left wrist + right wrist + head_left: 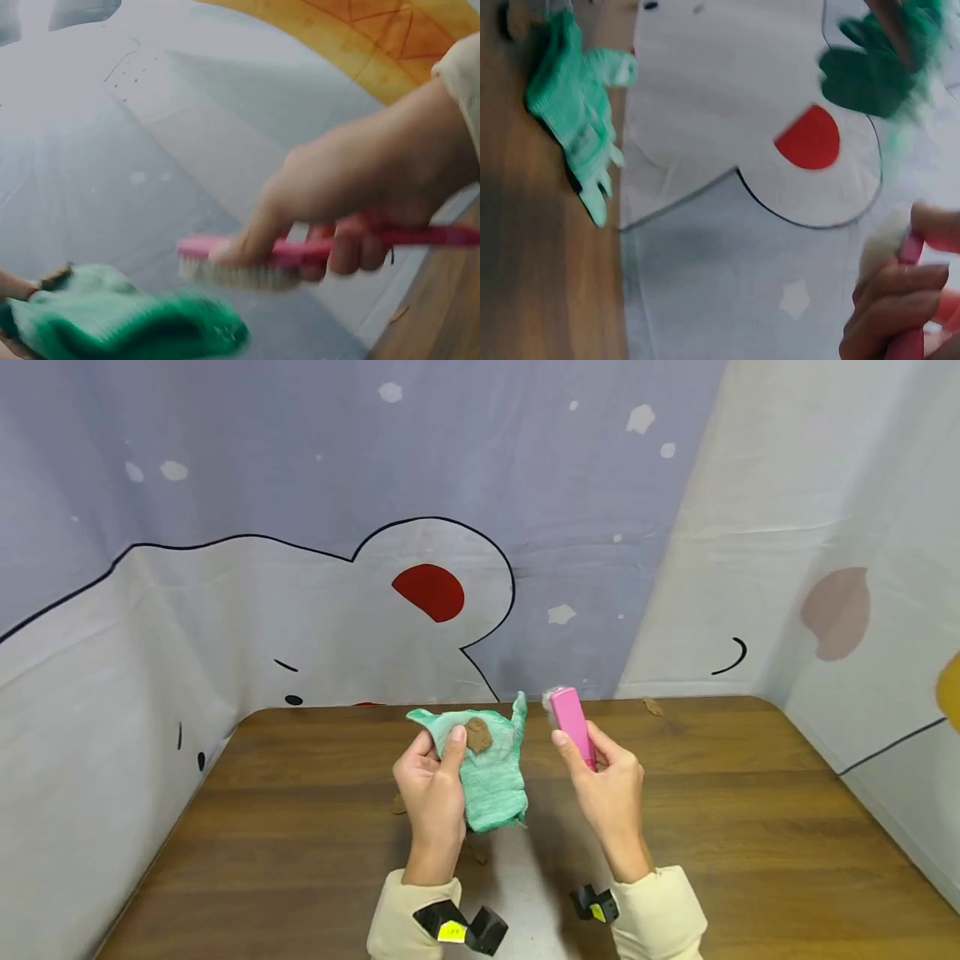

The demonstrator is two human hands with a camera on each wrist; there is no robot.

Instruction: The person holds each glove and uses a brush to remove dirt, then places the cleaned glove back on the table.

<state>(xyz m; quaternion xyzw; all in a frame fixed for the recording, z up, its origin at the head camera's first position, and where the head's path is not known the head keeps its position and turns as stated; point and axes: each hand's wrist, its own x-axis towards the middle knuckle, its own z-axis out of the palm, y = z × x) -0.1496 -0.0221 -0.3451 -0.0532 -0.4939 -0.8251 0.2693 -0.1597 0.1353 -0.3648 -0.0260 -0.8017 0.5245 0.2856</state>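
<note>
In the head view my left hand (435, 785) holds a green knit glove (491, 785) up above the table, thumb on its front. A brown patch (478, 735), maybe a dry leaf piece, sits on the glove beside the thumb. To the right, my right hand (611, 785) grips a pink brush (572, 722), apart from the glove. White bristles (240, 274) run along the brush's underside in the left wrist view, where the right hand (352, 187) wraps its handle. A second green glove (577, 112) lies on the table in the right wrist view.
The wooden table (750, 827) ends at a printed curtain (300, 610) at the back. A brown flake (652, 706) lies near the back edge, another flake (400, 803) beside the left hand. Black wrist devices (465, 927) sit at both sleeves.
</note>
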